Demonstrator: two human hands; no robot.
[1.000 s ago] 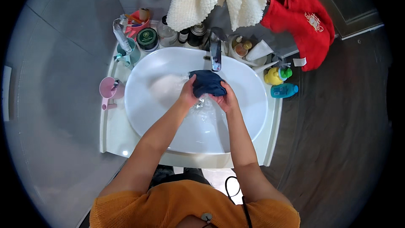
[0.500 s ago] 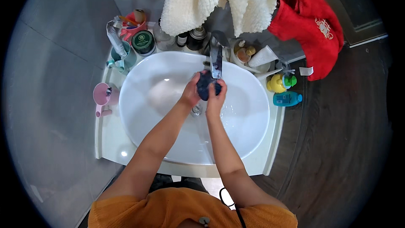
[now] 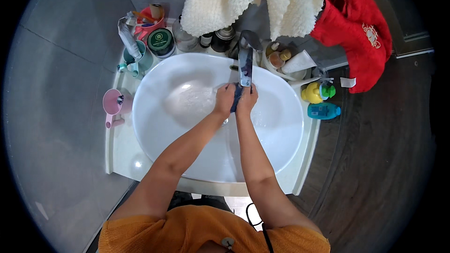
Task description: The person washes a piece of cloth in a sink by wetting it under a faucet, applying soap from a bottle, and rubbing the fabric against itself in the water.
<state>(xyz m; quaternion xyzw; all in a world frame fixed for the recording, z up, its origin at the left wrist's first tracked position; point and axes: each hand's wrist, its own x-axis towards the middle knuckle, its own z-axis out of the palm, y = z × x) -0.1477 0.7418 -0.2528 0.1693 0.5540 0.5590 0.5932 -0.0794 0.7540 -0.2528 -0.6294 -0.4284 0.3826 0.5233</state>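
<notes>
A bunched dark blue cloth (image 3: 236,98) is squeezed between my two hands, below the spout of the chrome faucet (image 3: 245,68). My left hand (image 3: 225,99) closes round its left side, and my right hand (image 3: 246,99) grips the right side, with its fingers partly hidden under the spout. Both hands are inside the white oval sink (image 3: 168,145), above the drain (image 3: 225,122), which my left wrist partly covers. Only a narrow strip of the cloth shows between the thumbs.
Left of the sink stand a pink cup (image 3: 112,103), a teal cup (image 3: 144,61) and a dark green-lidded jar (image 3: 161,41). On the right are a yellow bottle (image 3: 311,93) and a blue bottle (image 3: 323,111). A cream towel (image 3: 220,4) and red cloth (image 3: 356,33) hang behind.
My hands have come closer together, and the cloth, a wide lump before, is now pressed into a narrow strip. Splashing water shows on the sink's left side.
</notes>
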